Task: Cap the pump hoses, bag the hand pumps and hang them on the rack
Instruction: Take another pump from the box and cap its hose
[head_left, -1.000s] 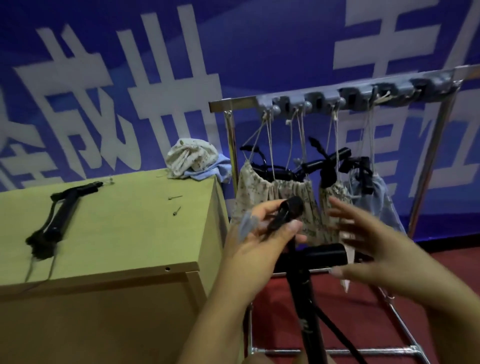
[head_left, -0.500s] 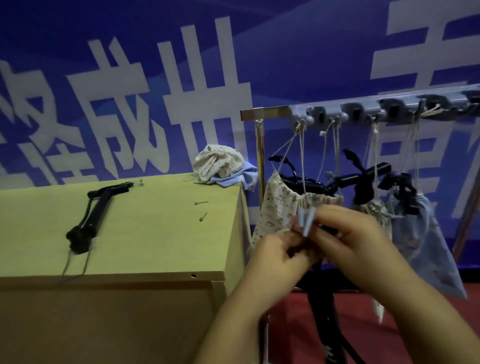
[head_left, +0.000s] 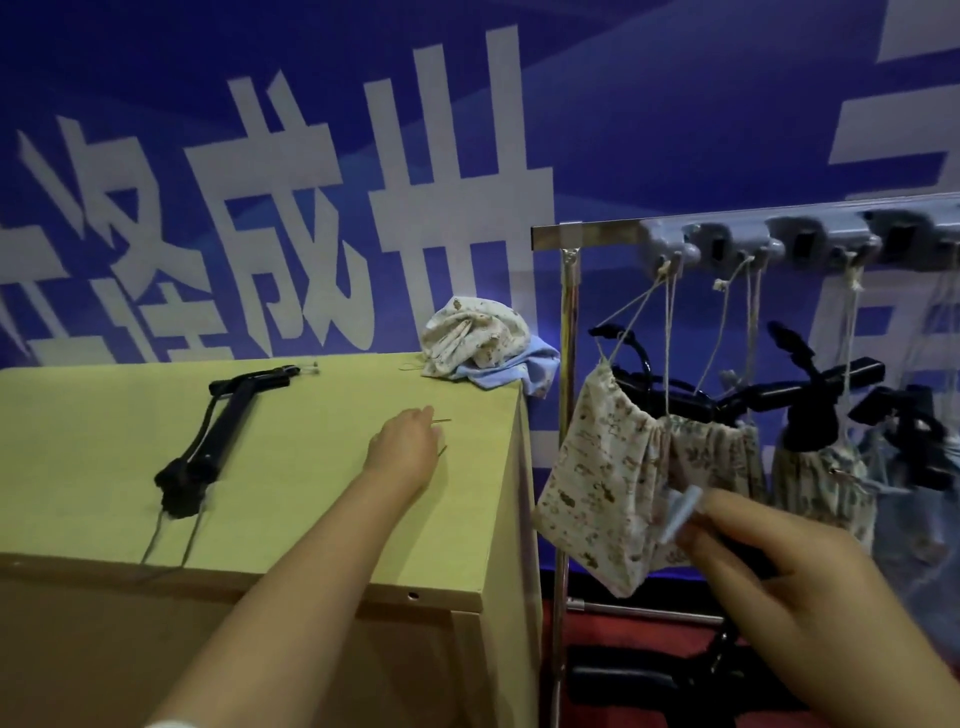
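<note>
My left hand (head_left: 402, 447) lies on the wooden table top (head_left: 322, 499), its fingertips at a thin metal pin (head_left: 442, 420); a second pin (head_left: 442, 451) lies just beside it. Whether a pin is gripped is unclear. My right hand (head_left: 769, 561) is low in front of the rack, shut on a small pale cap (head_left: 680, 512), with something black under the fingers. A black hand pump (head_left: 717, 670) shows dimly below it. Another black hand pump (head_left: 228, 415) lies on the table at the left, its thin hoses trailing over the front edge.
Two empty cloth bags (head_left: 483, 343), one printed and one blue, are heaped at the table's back right corner. The metal rack (head_left: 569, 322) carries a grey hook strip (head_left: 727, 244) with bagged pumps hanging: a printed bag (head_left: 597, 483), another (head_left: 815, 483), a blue one (head_left: 909, 514).
My left hand has left the cap and swung left onto the table, to the pins. My right hand has kept the cap and dropped lower. The view has turned left.
</note>
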